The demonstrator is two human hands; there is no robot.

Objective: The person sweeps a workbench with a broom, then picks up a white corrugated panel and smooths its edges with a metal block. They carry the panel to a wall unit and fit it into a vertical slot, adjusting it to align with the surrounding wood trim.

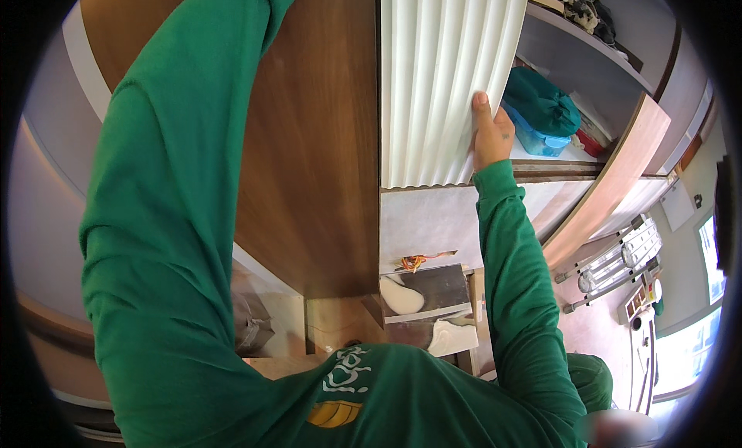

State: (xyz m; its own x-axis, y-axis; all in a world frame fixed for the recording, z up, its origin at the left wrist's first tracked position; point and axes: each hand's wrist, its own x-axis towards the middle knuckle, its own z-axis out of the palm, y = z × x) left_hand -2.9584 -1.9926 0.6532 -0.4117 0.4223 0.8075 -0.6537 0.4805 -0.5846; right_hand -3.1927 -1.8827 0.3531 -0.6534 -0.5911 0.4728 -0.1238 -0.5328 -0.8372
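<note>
A white fluted panel [433,85] stands upright against the edge of a brown wood-grain panel [309,139]. My right hand [493,135] holds its right edge near the lower end, thumb on the ribbed front and the other fingers mostly hidden behind. Up past the top of the picture goes my left arm [174,170] in a green sleeve, so the left hand is out of sight. Below the fluted panel is a pale flat surface [433,216], with orange and red wires [416,261] sticking out of it.
Right of the panel, open shelves hold a dark green cloth bag [541,100] and a blue plastic box [537,139]. A long wooden board [610,178] leans there. Farther right is a metal stepladder [618,259]. Wood pieces [440,293] lie low in front of me.
</note>
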